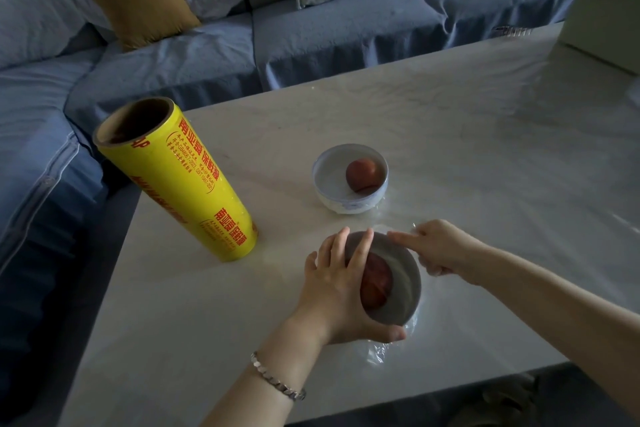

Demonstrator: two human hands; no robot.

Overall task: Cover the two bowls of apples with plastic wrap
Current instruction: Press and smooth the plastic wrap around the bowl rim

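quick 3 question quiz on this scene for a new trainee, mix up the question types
1. True or false: the yellow roll of plastic wrap lies on its side on the table.
2. How many apples are in the far bowl? A) none B) one C) three
3. Fill in: the near bowl, with an apple inside, is gripped by the ___ hand.

Key
1. False: the roll stands upright.
2. B
3. left: the left hand has its fingers over the bowl's top and its thumb below.
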